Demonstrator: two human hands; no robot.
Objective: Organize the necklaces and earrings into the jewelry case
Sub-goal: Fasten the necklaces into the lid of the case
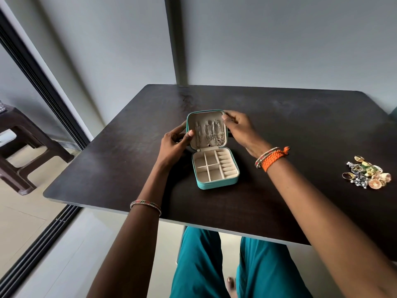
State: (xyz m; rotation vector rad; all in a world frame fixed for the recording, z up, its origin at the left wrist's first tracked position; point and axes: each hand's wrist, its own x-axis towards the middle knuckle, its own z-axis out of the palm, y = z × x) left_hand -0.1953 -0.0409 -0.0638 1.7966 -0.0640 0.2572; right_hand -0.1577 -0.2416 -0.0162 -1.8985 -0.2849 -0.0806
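A small teal jewelry case [217, 183] stands open in the middle of the dark table. Its lid [206, 117] is upright, and several silver necklaces [211, 134] hang on the cream lining. The base holds empty cream compartments [209, 166] and ring rolls at the right. My left hand [175, 143] grips the lid's left edge, thumb on the lining. My right hand [240, 127] grips the lid's upper right corner. A pile of earrings and rings [367, 172] lies on the table far to the right, away from both hands.
The dark table [107, 168] has its near edge just above my lap in teal trousers. A grey wall runs behind it. A brown plastic stool [23, 151] stands on the floor at the left, beyond a sliding door track.
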